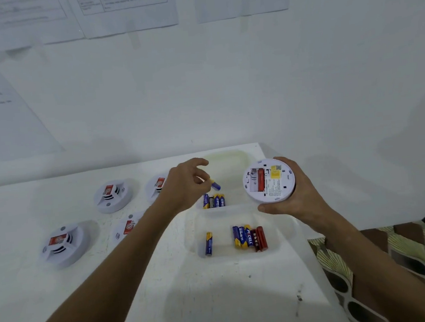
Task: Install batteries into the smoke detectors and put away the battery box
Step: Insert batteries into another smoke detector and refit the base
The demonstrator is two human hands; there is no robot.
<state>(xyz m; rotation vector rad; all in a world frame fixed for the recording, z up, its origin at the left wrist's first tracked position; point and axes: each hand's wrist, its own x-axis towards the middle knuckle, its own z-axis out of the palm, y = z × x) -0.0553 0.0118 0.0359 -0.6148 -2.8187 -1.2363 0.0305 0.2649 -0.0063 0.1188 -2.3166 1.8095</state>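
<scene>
Five smoke detectors: four on the table (63,289), at (113,195), (157,186), (63,244) and (127,228), and one held (269,180). Loose batteries: four in the far compartment (213,200), one alone (208,244), about five clustered (250,238), one pinched (215,185), one red fitted (260,179).

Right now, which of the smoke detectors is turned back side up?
The smoke detector held in the right hand, showing its battery bay with a red battery. The four detectors on the table to the left lie face up.

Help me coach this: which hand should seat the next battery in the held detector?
Left hand: it already pinches a blue battery, near the smoke detector whose open back shows one red cell; the right hand is holding that detector.
</scene>
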